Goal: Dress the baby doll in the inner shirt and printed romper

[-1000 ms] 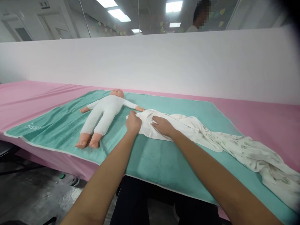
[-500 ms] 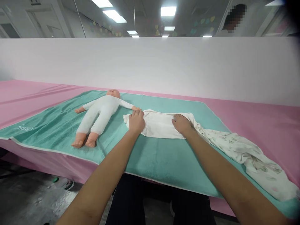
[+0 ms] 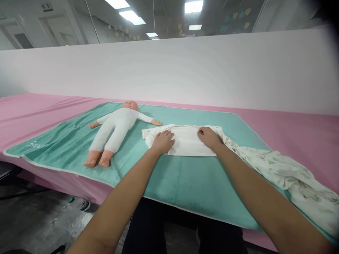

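Observation:
A folded white cloth (image 3: 184,141) lies flat on a green towel (image 3: 185,180) in front of me. My left hand (image 3: 163,141) rests open on its left part, fingers spread. On the cloth's right part, close to its far edge, is my right hand (image 3: 209,137), with its fingers curled together at the fabric. A cloth with a green leafy print (image 3: 280,169) runs bunched from beside my right wrist toward the lower right. Left of the cloth, a baby doll (image 3: 115,123) in a white suit lies on its back, arms out.
The towel is spread over a pink-covered table (image 3: 296,137). Behind it stands a white wall (image 3: 169,74) topped by glass panes. A bottle with a green cap (image 3: 75,201) is on the floor at lower left, near a dark chair (image 3: 9,171).
My left hand has slid right and nearer me over the white cloth, its fingers spreading. The fingers of my right hand have curled in. The view has tilted slightly.

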Demonstrator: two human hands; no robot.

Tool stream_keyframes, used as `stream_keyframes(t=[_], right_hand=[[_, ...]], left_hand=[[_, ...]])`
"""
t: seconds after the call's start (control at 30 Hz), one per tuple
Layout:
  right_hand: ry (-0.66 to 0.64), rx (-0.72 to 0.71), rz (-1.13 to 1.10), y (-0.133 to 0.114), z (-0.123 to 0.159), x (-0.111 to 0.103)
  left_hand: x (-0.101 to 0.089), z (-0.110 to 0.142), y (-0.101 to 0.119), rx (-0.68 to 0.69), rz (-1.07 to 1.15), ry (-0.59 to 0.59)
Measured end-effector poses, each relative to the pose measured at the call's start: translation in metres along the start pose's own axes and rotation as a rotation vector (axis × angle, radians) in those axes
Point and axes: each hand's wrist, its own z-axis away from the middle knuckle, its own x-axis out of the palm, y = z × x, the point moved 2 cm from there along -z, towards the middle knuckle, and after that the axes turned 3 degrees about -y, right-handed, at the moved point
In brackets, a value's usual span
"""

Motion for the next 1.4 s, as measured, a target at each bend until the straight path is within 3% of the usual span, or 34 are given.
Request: stream_keyframes(t=[0.1, 0.27, 0.37, 0.5, 0.67, 0.9, 1.17, 1.4], right_hand=[[-0.013, -0.180, 0.092, -0.029, 0.014, 0.003], [-0.154, -0.347, 0.076, -0.083, 0.036, 0.023], [-0.201, -0.435, 0.075, -0.102, 0.042, 0.030], [-0.256, -0.437, 0.094, -0.104, 0.042, 0.035], [-0.291, -0.413, 0.115, -0.100, 0.039, 0.040], [-0.065, -0.517, 0.133, -0.117, 0.056, 0.014], [-0.254, -0.562, 0.136, -0.125, 0.076, -0.005], [-0.240, -0.602, 0.249, -0.131, 0.078, -0.005]], left_hand=[[-0.002, 0.000, -0.002, -0.008, 0.021, 0.028], [-0.009, 0.001, -0.002, -0.017, 0.086, 0.131], [-0.015, 0.001, -0.002, -0.022, 0.113, 0.211], [-0.020, 0.001, -0.002, -0.041, 0.138, 0.285], [-0.021, 0.003, -0.001, -0.057, 0.147, 0.290], [-0.019, 0.004, -0.006, -0.065, 0.153, 0.335], [-0.017, 0.002, -0.010, -0.067, 0.154, 0.325], [-0.020, 0.003, -0.008, -0.116, 0.172, 0.287]])
